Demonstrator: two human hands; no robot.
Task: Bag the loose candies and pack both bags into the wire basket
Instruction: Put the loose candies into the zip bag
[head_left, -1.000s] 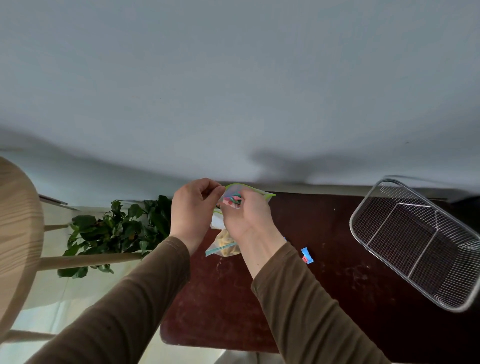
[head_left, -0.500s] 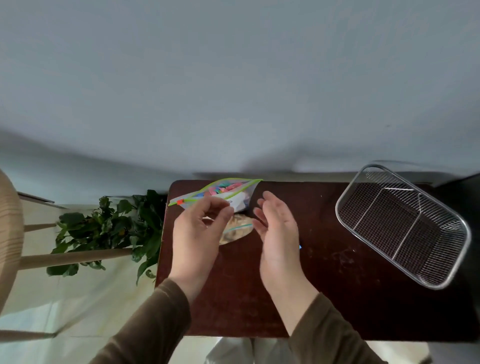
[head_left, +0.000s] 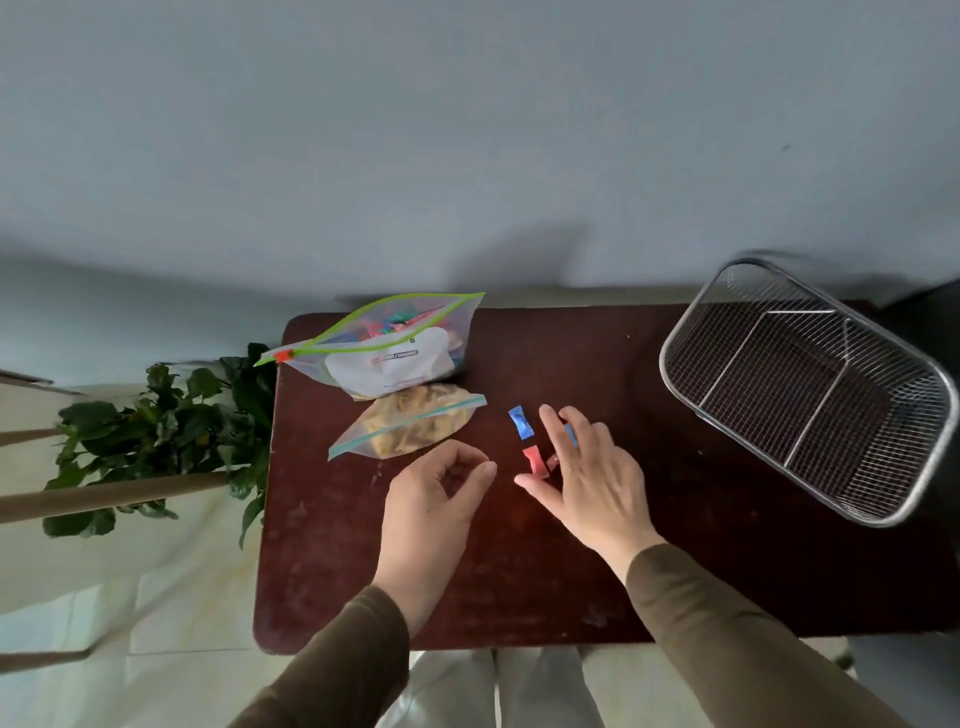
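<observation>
Head view: over the dark red-brown worktop (head_left: 519, 571), the right hand (head_left: 587, 478) spreads open fingers (head_left: 550, 431) above loose blue and red wrapped candies (head_left: 522, 422), the left hand (head_left: 431, 499) hovers half-curled and empty, two clear zip bags (head_left: 395, 353) lie far-left, the wire basket (head_left: 810, 384) right.

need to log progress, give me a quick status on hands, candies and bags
Both hands empty, right hand over loose candies. Green-zip bag open; second bag beside it. Wire basket empty, nothing blocking.

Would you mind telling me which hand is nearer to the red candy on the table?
Right. The right hand hovers spread just beside the red candy, fingers nearly over it. The left hand is loosely curled farther off on the candy's other side, empty.
</observation>
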